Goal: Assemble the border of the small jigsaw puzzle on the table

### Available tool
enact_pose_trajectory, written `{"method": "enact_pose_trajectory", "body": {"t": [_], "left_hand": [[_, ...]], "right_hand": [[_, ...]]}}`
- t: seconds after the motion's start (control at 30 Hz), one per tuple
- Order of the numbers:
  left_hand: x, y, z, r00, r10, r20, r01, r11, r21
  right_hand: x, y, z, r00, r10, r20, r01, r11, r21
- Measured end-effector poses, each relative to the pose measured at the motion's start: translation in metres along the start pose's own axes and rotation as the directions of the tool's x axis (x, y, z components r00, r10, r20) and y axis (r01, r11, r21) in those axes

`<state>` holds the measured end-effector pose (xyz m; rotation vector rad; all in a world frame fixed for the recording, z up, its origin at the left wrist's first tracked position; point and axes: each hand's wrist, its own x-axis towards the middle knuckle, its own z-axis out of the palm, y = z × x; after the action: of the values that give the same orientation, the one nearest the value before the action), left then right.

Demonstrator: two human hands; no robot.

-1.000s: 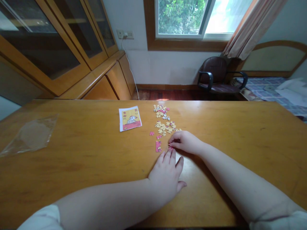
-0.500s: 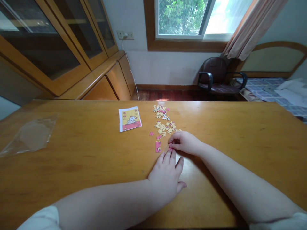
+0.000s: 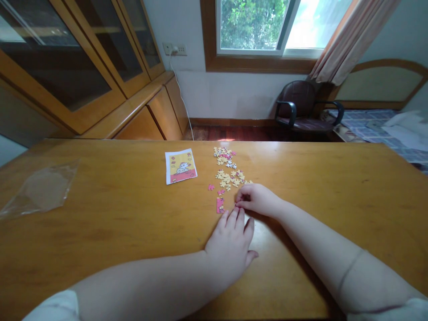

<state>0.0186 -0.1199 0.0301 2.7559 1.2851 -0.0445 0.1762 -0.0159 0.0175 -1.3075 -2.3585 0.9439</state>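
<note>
My left hand (image 3: 230,240) lies palm down on the table, fingers spread, its fingertips beside a small joined pink section of jigsaw puzzle (image 3: 220,205). My right hand (image 3: 256,198) is pinched on a pink puzzle piece (image 3: 236,205), mostly covered by the fingers, right at the left fingertips. Two loose pink pieces lie just beyond the joined section: one puzzle piece (image 3: 211,187) to the left, another (image 3: 221,192) closer in. Past them spreads a heap of yellow puzzle pieces (image 3: 227,177), and farther off a mixed heap of yellow, pink and white pieces (image 3: 223,155).
A picture card (image 3: 181,166) with a white cartoon animal lies left of the pieces. A clear plastic bag (image 3: 43,187) rests at the left of the wooden table (image 3: 133,214). Beyond the far edge stand a glass-door cabinet (image 3: 133,93) and an armchair (image 3: 301,107).
Both hands stay nearly in place. The right fingers have shifted slightly over the pink piece, so less of it shows; the left hand has moved a touch to the left.
</note>
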Motion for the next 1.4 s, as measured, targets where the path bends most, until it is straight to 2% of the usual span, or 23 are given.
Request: {"method": "enact_pose_trajectory", "body": {"t": [0.1,0.17,0.3,0.37,0.43,0.57,0.63,0.87,1.13,1.4], "left_hand": [[0.000,-0.001,-0.006,0.999,-0.030,-0.044,0.031,0.999,0.019],[0.000,-0.003,-0.012,0.993,-0.101,-0.058,0.103,0.994,0.022],[0.004,-0.008,-0.021,0.977,-0.212,-0.017,0.213,0.976,0.039],[0.008,-0.014,-0.020,0.973,-0.228,-0.017,0.229,0.972,0.045],[0.014,-0.024,-0.017,0.965,-0.253,-0.064,0.257,0.965,0.061],[0.026,-0.045,-0.007,0.907,-0.386,-0.170,0.404,0.911,0.086],[0.030,-0.052,-0.004,0.892,-0.418,-0.173,0.434,0.898,0.072],[0.028,-0.048,-0.003,0.912,-0.348,-0.217,0.361,0.932,0.025],[0.027,-0.042,0.000,0.938,-0.273,-0.216,0.281,0.960,0.009],[0.029,-0.045,0.010,0.962,-0.102,-0.252,0.089,0.994,-0.062]], "right_hand": [[0.000,0.001,0.000,1.000,-0.019,-0.004,0.019,1.000,-0.020],[0.000,0.002,0.000,0.999,-0.040,-0.002,0.040,0.999,-0.019],[-0.001,0.004,0.002,1.000,-0.012,-0.024,0.012,0.999,0.033],[-0.001,0.004,0.002,0.999,0.005,-0.050,-0.003,0.999,0.042],[-0.001,0.003,0.003,0.998,0.002,-0.066,0.000,1.000,0.026],[-0.001,0.002,0.004,0.997,0.002,-0.081,-0.002,1.000,0.006],[-0.001,0.002,0.004,0.996,0.012,-0.090,-0.010,1.000,0.025],[0.000,0.004,0.004,0.978,0.079,-0.194,-0.076,0.997,0.025],[0.001,0.007,0.007,0.978,0.065,-0.197,-0.068,0.998,-0.009],[0.001,0.009,0.007,0.966,0.015,-0.256,-0.015,1.000,0.001]]}}
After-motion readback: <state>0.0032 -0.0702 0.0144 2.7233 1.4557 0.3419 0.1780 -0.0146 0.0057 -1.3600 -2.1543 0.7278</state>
